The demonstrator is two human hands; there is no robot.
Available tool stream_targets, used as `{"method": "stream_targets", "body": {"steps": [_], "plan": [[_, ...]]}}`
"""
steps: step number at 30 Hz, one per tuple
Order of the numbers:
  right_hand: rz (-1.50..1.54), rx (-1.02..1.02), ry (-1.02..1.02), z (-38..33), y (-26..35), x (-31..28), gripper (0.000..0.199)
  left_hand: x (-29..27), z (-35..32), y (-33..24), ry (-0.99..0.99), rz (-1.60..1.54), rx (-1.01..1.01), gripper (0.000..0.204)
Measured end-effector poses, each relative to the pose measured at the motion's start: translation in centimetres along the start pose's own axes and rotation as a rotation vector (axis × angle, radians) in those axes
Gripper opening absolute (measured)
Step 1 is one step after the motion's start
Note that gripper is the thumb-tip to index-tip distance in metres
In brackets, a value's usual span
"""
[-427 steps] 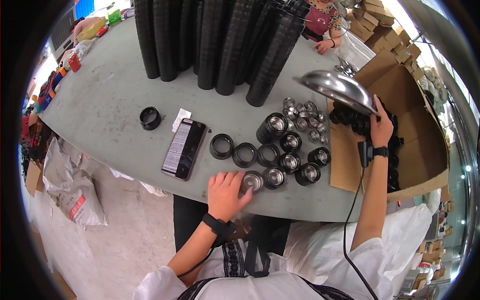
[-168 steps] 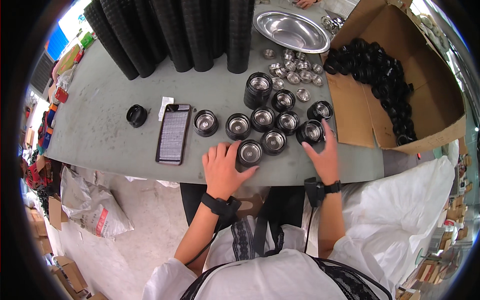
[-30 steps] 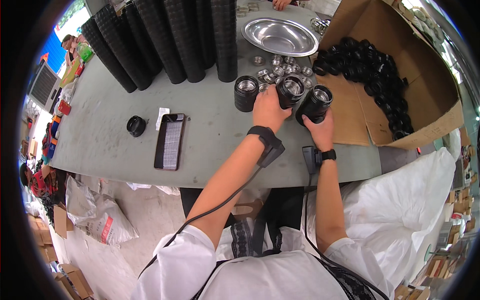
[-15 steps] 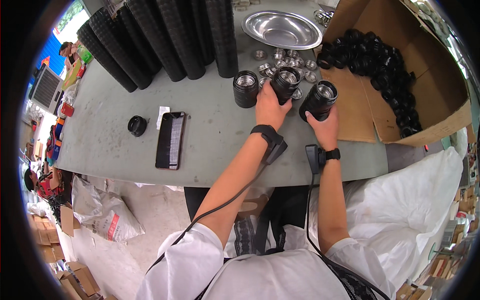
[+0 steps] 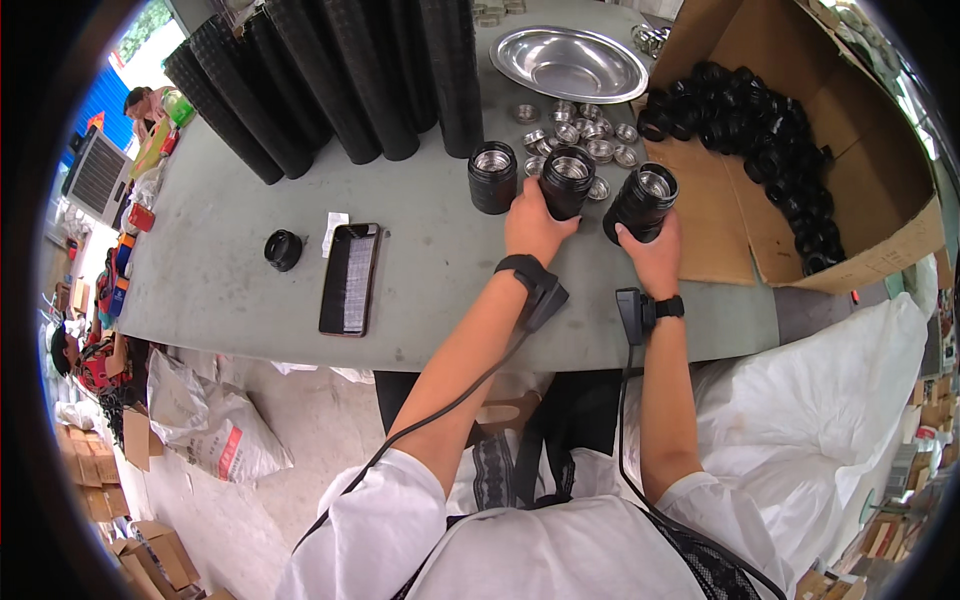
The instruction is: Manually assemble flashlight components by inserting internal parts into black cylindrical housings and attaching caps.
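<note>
My left hand (image 5: 537, 224) is closed round a black ribbed cylinder (image 5: 563, 197) with a shiny metal ring in its top. To its left, a similar black cylinder (image 5: 492, 185) stands upright by itself on the table, close to my fingers. My right hand (image 5: 655, 255) grips a third such cylinder (image 5: 636, 212), tilted a little, beside the cardboard flap. Small round metal rings (image 5: 598, 150) lie scattered just beyond the cylinders. A single short black ring (image 5: 283, 250) rests far to the left of my hands.
Tall black stacks (image 5: 350, 90) rise at the back left. An oval metal basin (image 5: 570, 65) sits behind the metal rings. On the right an open cardboard box (image 5: 870, 190) holds many black rings. A phone (image 5: 349, 280) lies on the grey table (image 5: 430, 290). Other people are far left.
My left hand has brought its cylinder slightly nearer to me and to the left, upright beside the standing one. My right hand has barely moved. The view has shifted slightly.
</note>
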State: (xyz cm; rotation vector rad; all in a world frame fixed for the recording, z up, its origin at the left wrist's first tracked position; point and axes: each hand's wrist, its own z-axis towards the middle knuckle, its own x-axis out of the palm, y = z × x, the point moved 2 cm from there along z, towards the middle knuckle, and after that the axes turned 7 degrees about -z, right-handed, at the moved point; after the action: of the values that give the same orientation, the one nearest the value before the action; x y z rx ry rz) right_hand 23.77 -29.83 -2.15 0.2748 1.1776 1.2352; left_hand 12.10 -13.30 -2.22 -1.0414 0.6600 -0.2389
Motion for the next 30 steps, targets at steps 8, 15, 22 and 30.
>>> {"method": "stream_targets", "body": {"steps": [8, 15, 22, 30], "plan": [[0.003, 0.018, -0.002, 0.2, -0.6, -0.8, 0.062, -7.6, 1.8, -5.9, -0.120, -0.231, 0.120, 0.067], [-0.011, 0.021, -0.005, 0.3, -1.0, 0.6, 0.064, -9.4, 5.6, -1.4, -0.164, 0.131, 0.098, 0.068], [-0.077, 0.030, 0.031, -0.2, -1.0, 0.0, 0.074, -7.5, 4.5, 0.6, -0.094, -0.153, 0.043, 0.084], [-0.057, 0.009, 0.073, -0.1, 0.7, -0.6, 0.075, -6.9, 2.7, 3.8, -0.099, -0.258, 0.003, 0.074]]}}
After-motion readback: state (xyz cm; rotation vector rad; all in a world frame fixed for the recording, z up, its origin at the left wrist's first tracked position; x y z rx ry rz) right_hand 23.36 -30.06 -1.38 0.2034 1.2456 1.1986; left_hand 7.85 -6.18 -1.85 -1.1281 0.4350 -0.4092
